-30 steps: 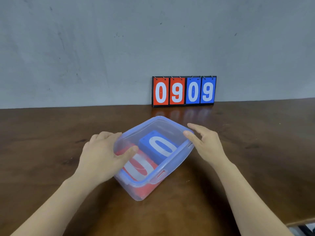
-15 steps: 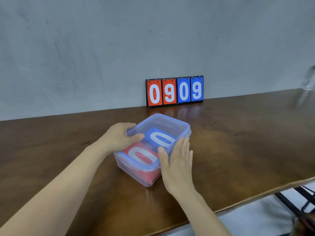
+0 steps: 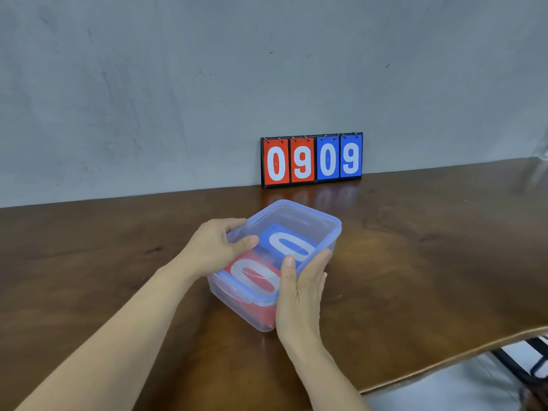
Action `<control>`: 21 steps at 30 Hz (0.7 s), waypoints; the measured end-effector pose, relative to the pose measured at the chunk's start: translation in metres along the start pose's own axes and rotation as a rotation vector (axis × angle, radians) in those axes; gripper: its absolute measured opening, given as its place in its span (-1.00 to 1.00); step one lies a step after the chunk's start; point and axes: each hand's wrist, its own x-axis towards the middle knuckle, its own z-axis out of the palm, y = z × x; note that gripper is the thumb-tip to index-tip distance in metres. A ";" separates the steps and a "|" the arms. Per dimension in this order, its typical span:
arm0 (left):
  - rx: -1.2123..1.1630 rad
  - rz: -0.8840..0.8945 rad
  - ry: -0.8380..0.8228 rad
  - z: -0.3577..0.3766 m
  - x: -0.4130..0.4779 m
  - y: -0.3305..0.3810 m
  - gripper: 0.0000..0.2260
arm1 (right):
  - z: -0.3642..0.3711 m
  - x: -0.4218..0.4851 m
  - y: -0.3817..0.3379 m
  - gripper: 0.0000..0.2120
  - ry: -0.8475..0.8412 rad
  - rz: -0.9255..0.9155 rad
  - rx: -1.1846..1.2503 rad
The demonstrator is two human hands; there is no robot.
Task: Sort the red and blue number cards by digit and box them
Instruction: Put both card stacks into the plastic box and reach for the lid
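Note:
A clear plastic box (image 3: 321,222) with a blue-rimmed lid sits on the brown table. Through the lid I see a red stack of number cards (image 3: 252,277) with a white 0 on top, and behind it a blue stack of number cards (image 3: 289,243), also showing 0. My left hand (image 3: 215,247) grips the box's left rim, thumb on the lid. My right hand (image 3: 301,292) holds the near right side, thumb on the lid and fingers along the wall.
A black flip scoreboard (image 3: 311,160) leans against the grey wall, showing red 0 9 and blue 0 9. The table's front edge (image 3: 444,361) runs diagonally at the lower right, with a dark metal frame (image 3: 530,360) beneath it.
My right hand moved from the box's far right rim to its near right side and now clasps it. The view shifted, bringing the table's edge into sight.

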 end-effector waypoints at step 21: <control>0.422 0.187 0.146 0.057 -0.058 0.064 -0.44 | -0.104 0.087 0.025 -0.40 -0.249 -0.473 -0.708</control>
